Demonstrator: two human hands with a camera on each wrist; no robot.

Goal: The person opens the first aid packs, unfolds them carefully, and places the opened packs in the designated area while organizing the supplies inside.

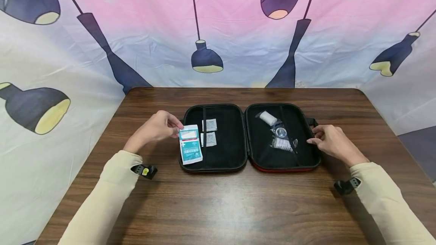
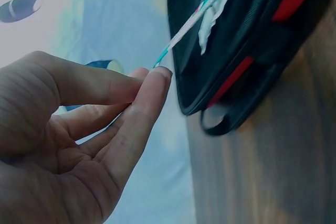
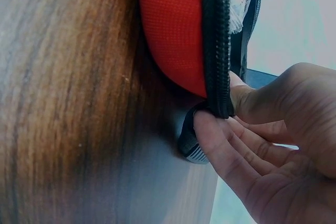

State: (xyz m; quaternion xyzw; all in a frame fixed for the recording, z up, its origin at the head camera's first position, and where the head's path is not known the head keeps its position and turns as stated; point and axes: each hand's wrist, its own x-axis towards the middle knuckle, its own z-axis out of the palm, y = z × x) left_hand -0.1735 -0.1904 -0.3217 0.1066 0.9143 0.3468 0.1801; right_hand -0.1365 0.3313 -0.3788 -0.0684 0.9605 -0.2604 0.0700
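Note:
A zippered case, black inside and red outside, lies unfolded on the table. My left hand pinches a corner of a teal-and-white packet between thumb and fingers, over the case's left half. Seen edge-on in the left wrist view, the packet looks thin and flat. Under an elastic strap in that half sit two small white sachets. My right hand grips the right half's zippered rim, thumb inside and fingers outside. That half holds a white roll, a clear-wrapped round item and a wrapped bandage roll.
The case rests toward the back of a brown wooden table. A black strap handle sticks out from the case's right side. Behind the table hangs a cloth backdrop printed with lamps.

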